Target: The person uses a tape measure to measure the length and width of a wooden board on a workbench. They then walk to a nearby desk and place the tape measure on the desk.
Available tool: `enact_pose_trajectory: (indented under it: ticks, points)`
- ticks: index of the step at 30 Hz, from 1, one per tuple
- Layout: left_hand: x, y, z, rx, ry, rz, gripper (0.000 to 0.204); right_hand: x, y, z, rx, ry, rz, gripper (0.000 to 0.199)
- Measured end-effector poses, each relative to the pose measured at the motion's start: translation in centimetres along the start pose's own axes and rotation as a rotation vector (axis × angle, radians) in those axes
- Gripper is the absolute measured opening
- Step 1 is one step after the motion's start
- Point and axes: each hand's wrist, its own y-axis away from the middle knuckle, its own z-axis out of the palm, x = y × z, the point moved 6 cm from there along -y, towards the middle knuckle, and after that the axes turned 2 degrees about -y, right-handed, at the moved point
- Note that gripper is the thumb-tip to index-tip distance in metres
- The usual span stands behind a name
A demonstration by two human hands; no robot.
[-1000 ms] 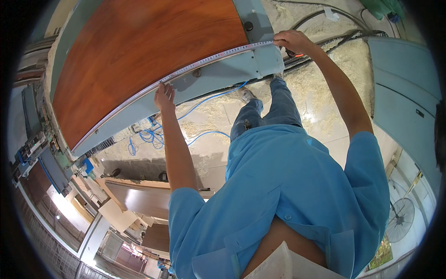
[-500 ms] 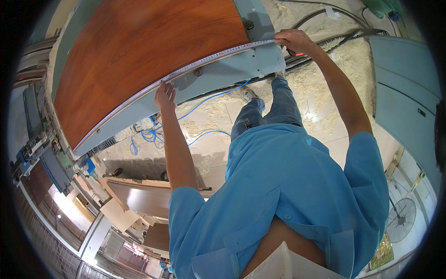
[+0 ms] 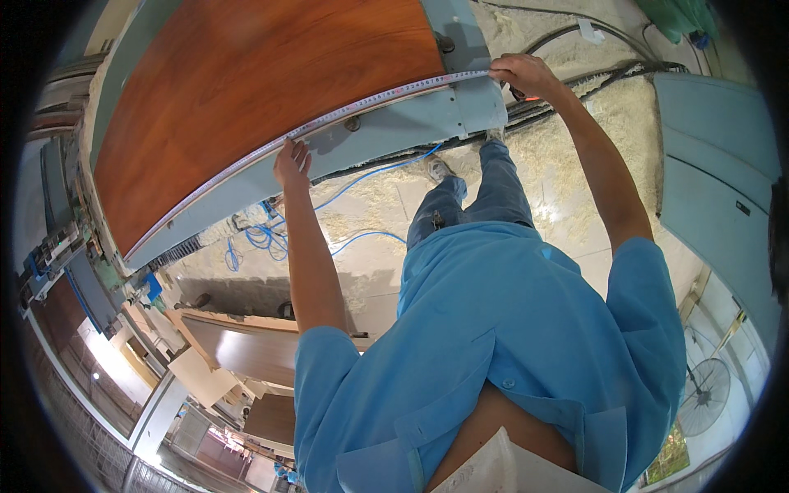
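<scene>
White measuring tape (image 3: 353, 109), likely light, springy and best held by its edges, is lying along the brown panel (image 3: 271, 70), the right hand (image 3: 528, 76) pinching one end in closed fingers, the left hand (image 3: 292, 167) half-curled beside it, gripping or not I'm not telling from here.

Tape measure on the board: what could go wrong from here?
Beyond the left hand, no hand steadies the tape measure, so that stretch might drift on the wood-grain board.
The right hand pinches the tape measure past the board's right edge; a slipping grip could shift it.
The blue hose lies near the left shoe, a possible snag.
</scene>
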Motion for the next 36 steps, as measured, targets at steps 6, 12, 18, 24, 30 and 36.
enact_pose_trajectory:
  ticks: [6, 12, 18, 24, 30, 36]
  points:
    - [-0.1, -0.3, -0.1, 0.007, -0.022, -0.028, 0.026, 0.3, -0.1, 0.2, -0.039, -0.007, 0.023, 0.025]
    - [-0.4, -0.6, 0.0, -0.031, 0.052, -0.051, 0.027, -0.4, -0.1, -0.2, -0.008, -0.05, -0.074, 0.026]
    - [0.1, -0.3, -0.2, -0.079, -0.026, -0.048, 0.031, -1.0, -0.3, -0.2, -0.056, -0.056, -0.074, 0.027]
    - [0.1, -0.4, -0.2, -0.08, -0.013, -0.053, 0.04, -1.0, -0.5, -0.2, -0.116, -0.044, -0.07, 0.025]
    - [0.2, -0.5, -0.2, -0.063, -0.031, -0.061, 0.037, -0.3, -0.6, -0.3, -0.106, -0.026, -0.045, 0.026]
    - [0.3, -0.3, -0.1, -0.046, -0.043, -0.053, 0.036, 0.1, -0.5, 0.1, -0.119, -0.02, -0.046, 0.028]
